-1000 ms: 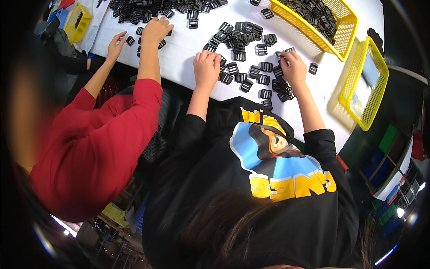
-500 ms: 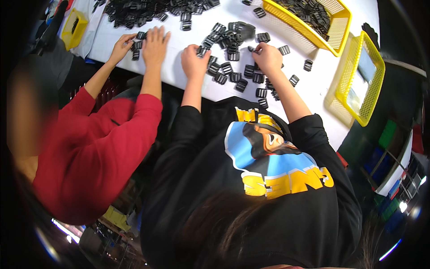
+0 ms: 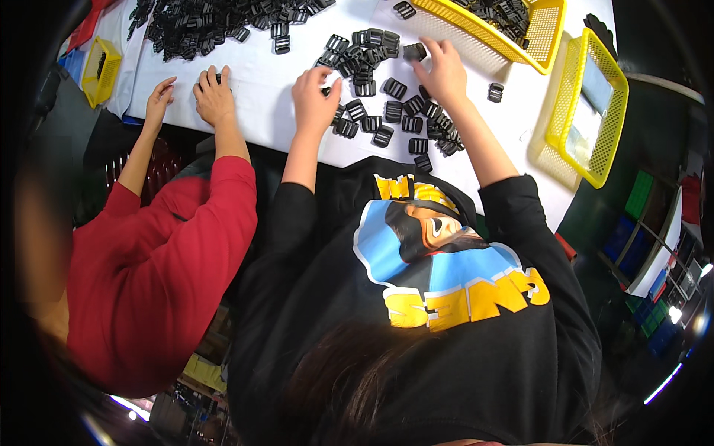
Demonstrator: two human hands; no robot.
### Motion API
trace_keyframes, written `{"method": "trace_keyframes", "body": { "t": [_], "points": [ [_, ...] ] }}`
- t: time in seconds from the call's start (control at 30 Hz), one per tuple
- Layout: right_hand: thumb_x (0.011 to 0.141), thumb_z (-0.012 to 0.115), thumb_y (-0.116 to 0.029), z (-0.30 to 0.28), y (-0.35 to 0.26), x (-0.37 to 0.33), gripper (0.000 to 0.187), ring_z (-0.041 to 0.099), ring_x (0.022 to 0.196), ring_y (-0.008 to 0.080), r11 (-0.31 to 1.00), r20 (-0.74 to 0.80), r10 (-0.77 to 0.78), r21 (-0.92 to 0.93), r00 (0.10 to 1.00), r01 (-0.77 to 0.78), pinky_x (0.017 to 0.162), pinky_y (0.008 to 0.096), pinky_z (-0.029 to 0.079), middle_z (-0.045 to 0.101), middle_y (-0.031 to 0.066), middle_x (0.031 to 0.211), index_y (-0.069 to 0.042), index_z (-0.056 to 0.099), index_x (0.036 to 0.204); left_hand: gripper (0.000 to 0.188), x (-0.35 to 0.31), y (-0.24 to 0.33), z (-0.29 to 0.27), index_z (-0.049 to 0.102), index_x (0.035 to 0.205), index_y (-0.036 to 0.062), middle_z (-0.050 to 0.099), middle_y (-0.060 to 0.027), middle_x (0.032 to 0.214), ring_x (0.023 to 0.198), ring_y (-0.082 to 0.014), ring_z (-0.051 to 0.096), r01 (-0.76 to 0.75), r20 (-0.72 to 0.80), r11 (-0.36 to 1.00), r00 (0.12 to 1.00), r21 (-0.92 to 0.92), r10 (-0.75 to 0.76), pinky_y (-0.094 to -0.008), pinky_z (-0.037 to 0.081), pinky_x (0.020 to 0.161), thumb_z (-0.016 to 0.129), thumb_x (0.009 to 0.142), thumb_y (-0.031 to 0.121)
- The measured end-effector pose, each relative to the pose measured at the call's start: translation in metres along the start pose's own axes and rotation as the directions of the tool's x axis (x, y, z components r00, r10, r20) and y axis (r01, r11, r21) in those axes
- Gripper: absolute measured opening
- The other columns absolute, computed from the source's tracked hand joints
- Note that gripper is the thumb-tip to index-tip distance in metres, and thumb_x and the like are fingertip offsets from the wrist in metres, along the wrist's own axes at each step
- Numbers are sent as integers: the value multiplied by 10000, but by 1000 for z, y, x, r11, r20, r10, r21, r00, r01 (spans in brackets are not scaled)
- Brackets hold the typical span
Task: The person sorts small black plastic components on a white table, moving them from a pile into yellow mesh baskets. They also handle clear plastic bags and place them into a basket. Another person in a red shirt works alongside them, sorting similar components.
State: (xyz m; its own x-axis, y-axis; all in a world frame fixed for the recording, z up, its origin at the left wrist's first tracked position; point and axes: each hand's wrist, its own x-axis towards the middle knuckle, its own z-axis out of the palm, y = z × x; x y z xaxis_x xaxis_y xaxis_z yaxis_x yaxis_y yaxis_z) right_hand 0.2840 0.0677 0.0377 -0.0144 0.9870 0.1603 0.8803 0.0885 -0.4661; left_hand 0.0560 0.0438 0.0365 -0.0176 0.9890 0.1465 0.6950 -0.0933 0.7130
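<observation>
My left hand is over the white table, fingers curled around a black slide buckle that is mostly hidden. To the right, my right hand has thumb and forefinger on either side of another buckle, slightly blurred, near the fingertips. Between the hands lies a loose cluster of black buckles, some overlapping. More buckles are scattered nearer to me, bunching up below my right hand.
A large heap of black buckles covers the far left. One yellow basket at the far right holds buckles; another beside it holds flat packets. At left, a co-worker in red has a hand on a dark piece.
My right hand has moved farther out, and a buckle now shows at its fingertips. My left hand's fingers have loosened a little. The co-worker's hands have moved apart. The view has shifted slightly.
</observation>
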Motion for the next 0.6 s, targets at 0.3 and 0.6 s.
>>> {"method": "trace_keyframes", "body": {
  "t": [0.3,0.6],
  "points": [
    [624,685,-325,-8,4,6,339,547,737,235,995,-14,73,70,997,-72,651,315,448,534,62,790,-74,605,836,274,32,3,21,615,911,132,529,-18,817,840,-200,476,-175,54,970,984,169,168,-336,341,747,642,668,255],
    [654,656,-303,-7,-1,-3,378,518,834,260,997,111,21,70,994,-29,687,361,437,520,94,844,-107,568,965,176,19,-11,-10,623,871,66,606,-61,803,772,-218,539,-59,-46,995,997,-80,55,-319,391,725,594,729,165]
  ]
}}
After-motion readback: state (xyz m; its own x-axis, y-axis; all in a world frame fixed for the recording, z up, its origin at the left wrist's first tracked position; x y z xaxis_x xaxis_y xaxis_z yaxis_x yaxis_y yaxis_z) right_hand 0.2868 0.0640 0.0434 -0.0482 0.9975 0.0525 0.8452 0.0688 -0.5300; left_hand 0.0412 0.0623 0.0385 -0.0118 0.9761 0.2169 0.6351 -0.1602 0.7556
